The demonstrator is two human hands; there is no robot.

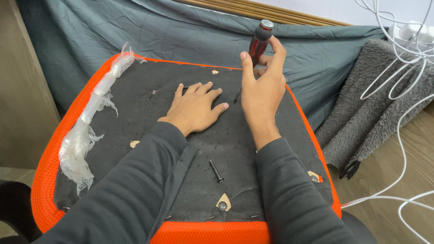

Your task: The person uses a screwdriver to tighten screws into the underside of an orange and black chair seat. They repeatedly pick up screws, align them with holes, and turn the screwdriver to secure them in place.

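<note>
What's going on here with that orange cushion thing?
A person is working on the black underside of an orange-edged chair seat. The right hand holds a red-and-black screwdriver upright, its tip down on the seat. The left hand lies flat on the seat beside it. A loose black screw rests nearer the person, and crumpled clear plastic wrap lies along the left edge.

Only packaging here is a crumpled strip of clear plastic wrap [89, 126], running along the seat's orange rim [45, 175] at nine o'clock.
</note>
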